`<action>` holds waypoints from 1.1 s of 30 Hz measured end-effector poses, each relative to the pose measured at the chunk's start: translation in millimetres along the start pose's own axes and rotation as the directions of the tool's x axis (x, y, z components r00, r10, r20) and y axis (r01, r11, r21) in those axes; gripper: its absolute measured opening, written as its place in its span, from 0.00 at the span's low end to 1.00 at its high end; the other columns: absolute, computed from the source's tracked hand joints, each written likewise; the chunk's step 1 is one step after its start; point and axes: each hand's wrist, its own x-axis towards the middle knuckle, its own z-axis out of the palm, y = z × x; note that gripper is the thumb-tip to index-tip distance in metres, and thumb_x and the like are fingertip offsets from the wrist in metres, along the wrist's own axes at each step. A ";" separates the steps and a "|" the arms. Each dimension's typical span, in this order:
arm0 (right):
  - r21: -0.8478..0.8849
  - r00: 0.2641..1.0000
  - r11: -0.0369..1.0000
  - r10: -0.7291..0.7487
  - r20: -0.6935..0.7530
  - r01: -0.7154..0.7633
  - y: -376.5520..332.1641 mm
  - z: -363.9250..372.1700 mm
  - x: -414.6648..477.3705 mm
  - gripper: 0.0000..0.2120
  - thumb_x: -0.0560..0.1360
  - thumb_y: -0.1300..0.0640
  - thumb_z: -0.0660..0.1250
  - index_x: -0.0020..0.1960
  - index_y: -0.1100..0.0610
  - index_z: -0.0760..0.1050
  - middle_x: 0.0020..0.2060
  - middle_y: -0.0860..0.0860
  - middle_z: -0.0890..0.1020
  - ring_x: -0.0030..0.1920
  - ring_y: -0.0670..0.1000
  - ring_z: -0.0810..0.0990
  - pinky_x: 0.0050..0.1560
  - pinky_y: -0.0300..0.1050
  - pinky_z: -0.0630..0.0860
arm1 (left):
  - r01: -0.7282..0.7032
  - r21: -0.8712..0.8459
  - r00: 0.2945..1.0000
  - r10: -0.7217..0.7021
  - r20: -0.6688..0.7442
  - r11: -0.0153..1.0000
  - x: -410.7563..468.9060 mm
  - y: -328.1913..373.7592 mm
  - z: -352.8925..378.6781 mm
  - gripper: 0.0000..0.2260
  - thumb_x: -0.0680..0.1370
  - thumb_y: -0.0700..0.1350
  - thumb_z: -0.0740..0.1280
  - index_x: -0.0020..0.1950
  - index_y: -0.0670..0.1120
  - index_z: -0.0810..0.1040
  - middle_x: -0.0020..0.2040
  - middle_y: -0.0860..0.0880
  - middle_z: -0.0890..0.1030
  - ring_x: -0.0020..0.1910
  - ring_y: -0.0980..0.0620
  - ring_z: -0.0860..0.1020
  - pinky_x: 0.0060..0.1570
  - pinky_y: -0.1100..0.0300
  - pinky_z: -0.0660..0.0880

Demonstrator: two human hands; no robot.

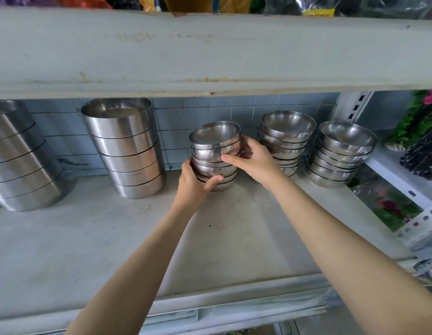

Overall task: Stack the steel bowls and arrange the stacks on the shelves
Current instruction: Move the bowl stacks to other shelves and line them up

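Observation:
A stack of several small steel bowls (pixel 215 146) stands at the back middle of the grey shelf (pixel 113 238). My left hand (pixel 195 182) grips the lower part of this stack from the left, thumb across its front. My right hand (pixel 253 158) holds the upper bowls from the right, thumb on the front and fingers behind. Two more bowl stacks stand to the right: one (pixel 286 139) close beside my right hand, another (pixel 340 153) near the shelf's right end.
Two tall stacks of straight-walled steel containers stand at the left (pixel 125 146) and far left (pixel 19 160). The upper shelf board (pixel 210 54) hangs low overhead. A white slotted rack post (pixel 355 105) and artificial plants (pixel 417 141) are at the right.

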 end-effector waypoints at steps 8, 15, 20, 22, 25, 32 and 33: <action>0.076 1.000 0.997 -0.003 0.020 0.002 4.6 -0.9 -4.8 0.19 0.67 0.47 0.78 0.55 0.48 0.77 0.44 0.40 0.83 0.53 0.50 0.84 0.63 0.48 0.78 | -0.051 0.107 0.999 0.053 -0.011 0.993 -0.3 -0.7 -6.9 0.45 0.64 0.60 0.79 0.72 0.44 0.63 0.67 0.49 0.74 0.68 0.47 0.71 0.67 0.46 0.69; 0.185 0.997 0.981 0.054 0.048 -0.062 11.0 4.6 -12.9 0.33 0.65 0.43 0.77 0.68 0.50 0.74 0.59 0.45 0.83 0.63 0.42 0.79 0.71 0.50 0.71 | -0.078 0.175 0.997 0.080 -0.004 0.981 -0.4 -0.1 -9.5 0.44 0.66 0.61 0.77 0.74 0.46 0.62 0.69 0.50 0.72 0.70 0.46 0.69 0.69 0.45 0.65; 0.214 0.990 0.972 0.068 0.121 -0.093 7.5 2.9 -14.3 0.37 0.66 0.42 0.76 0.73 0.49 0.69 0.65 0.45 0.80 0.68 0.40 0.75 0.74 0.49 0.67 | -0.037 0.227 0.999 0.041 -0.011 0.973 -3.4 2.1 -8.0 0.53 0.57 0.75 0.64 0.74 0.46 0.61 0.71 0.49 0.71 0.72 0.44 0.66 0.71 0.46 0.61; 0.198 0.987 0.975 0.067 0.146 -0.096 9.1 2.2 -14.2 0.38 0.67 0.42 0.76 0.73 0.49 0.68 0.67 0.45 0.79 0.69 0.41 0.73 0.75 0.51 0.66 | -0.023 0.239 1.000 0.025 -0.004 0.971 -2.4 1.5 -7.4 0.52 0.59 0.73 0.68 0.75 0.46 0.61 0.71 0.49 0.70 0.72 0.44 0.66 0.70 0.47 0.59; 0.205 0.985 0.974 0.067 0.161 -0.099 10.0 -0.6 -13.7 0.39 0.67 0.42 0.76 0.74 0.50 0.67 0.68 0.45 0.78 0.69 0.40 0.73 0.75 0.51 0.65 | -0.011 0.275 1.000 0.013 -0.007 0.961 0.8 0.2 -6.5 0.45 0.67 0.65 0.74 0.75 0.46 0.60 0.72 0.47 0.70 0.72 0.43 0.65 0.71 0.46 0.58; 0.205 0.980 0.972 0.081 0.184 -0.119 8.4 -1.2 -11.3 0.39 0.66 0.42 0.76 0.74 0.49 0.68 0.67 0.46 0.78 0.70 0.41 0.73 0.76 0.50 0.65 | 0.024 0.327 1.000 -0.027 0.004 0.945 2.1 5.9 -8.4 0.44 0.69 0.64 0.72 0.76 0.44 0.58 0.74 0.45 0.68 0.74 0.42 0.63 0.73 0.45 0.57; 0.193 0.979 0.974 0.082 0.185 -0.118 7.1 -1.5 -12.0 0.37 0.66 0.43 0.76 0.72 0.49 0.69 0.65 0.44 0.80 0.69 0.41 0.74 0.75 0.51 0.66 | 0.026 0.335 0.999 -0.031 0.011 0.942 1.4 7.1 -8.9 0.44 0.70 0.64 0.72 0.76 0.45 0.57 0.74 0.45 0.67 0.74 0.42 0.62 0.73 0.45 0.57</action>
